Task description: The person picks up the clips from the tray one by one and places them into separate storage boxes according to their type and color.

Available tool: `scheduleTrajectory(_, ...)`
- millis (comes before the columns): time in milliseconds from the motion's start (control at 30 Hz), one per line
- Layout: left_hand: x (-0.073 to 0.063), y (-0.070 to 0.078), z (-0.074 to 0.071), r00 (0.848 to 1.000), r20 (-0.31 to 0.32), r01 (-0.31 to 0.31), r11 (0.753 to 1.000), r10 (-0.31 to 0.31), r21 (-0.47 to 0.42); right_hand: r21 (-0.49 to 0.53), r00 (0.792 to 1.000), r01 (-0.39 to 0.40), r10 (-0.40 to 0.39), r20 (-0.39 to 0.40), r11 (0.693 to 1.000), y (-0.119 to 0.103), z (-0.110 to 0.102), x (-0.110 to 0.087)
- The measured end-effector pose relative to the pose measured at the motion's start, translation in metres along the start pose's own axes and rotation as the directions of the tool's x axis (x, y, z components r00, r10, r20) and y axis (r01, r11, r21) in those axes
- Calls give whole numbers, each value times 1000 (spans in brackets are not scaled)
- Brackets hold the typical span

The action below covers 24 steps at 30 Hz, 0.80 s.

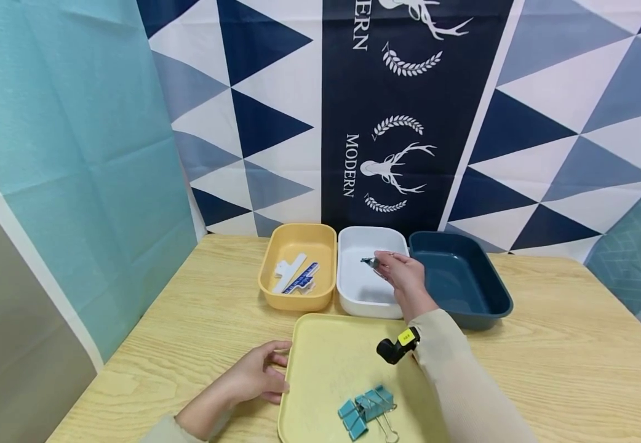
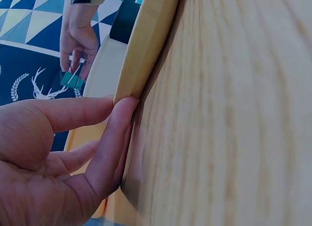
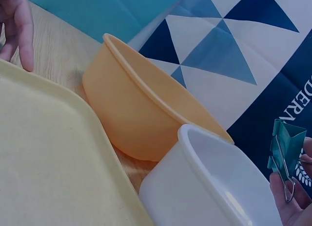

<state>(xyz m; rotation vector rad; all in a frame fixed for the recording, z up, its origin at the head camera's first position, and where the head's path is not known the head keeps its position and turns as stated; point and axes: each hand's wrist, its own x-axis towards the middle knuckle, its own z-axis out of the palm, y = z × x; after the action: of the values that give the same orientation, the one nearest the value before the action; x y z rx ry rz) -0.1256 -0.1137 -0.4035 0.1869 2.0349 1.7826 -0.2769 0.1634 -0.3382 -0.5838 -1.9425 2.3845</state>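
Note:
High over the white bin (image 1: 373, 294), my right hand (image 1: 403, 277) pinches a teal binder clip (image 3: 287, 143) by its wire handles. The clip's body points away from the fingertips. My left hand (image 1: 256, 372) rests at the left edge of the pale yellow tray (image 1: 348, 344), its fingertips touching the tray's outer side. In the left wrist view, the thumb and fingers (image 2: 112, 138) meet the tray's rim near the wooden table. Several more teal binder clips (image 1: 376, 403) lie in a small heap on the tray's near part.
An orange bin (image 1: 269, 271) left of the white one holds a white clip (image 1: 290, 274) and a blue-patterned clip (image 1: 301, 280). To the right stands a dark blue bin (image 1: 459, 283). A patterned cloth (image 1: 276, 111) hangs behind them, above the wooden table (image 1: 199, 307).

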Motion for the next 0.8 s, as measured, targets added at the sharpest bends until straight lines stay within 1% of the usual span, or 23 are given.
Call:
scheduleTrajectory(200, 1, 0, 1, 1000, 7, -3, 1000, 3, -3, 40, 998, -30, 32, -49, 999, 0, -2, 3)
scheduleTrajectory(300, 0, 0, 1, 1000, 2, -2, 1000, 2, -2, 62, 998, -29, 33, -61, 998, -1, 0, 4)
scheduleTrajectory(400, 0, 1, 1, 1000, -1, -2, 1000, 2, 1, 54, 997, -19, 23, -72, 998, -2, 4, 6)
scheduleTrajectory(633, -1, 1, -1, 1000, -2, -7, 1000, 7, 2, 30, 998, -10, 11, -57, 1000, -3, 10, 7)
scheduleTrajectory(800, -1, 2, -1, 1000, 3, -5, 1000, 5, 1, -1, 997, -8, 8, -82, 1000, 1, 14, 11)
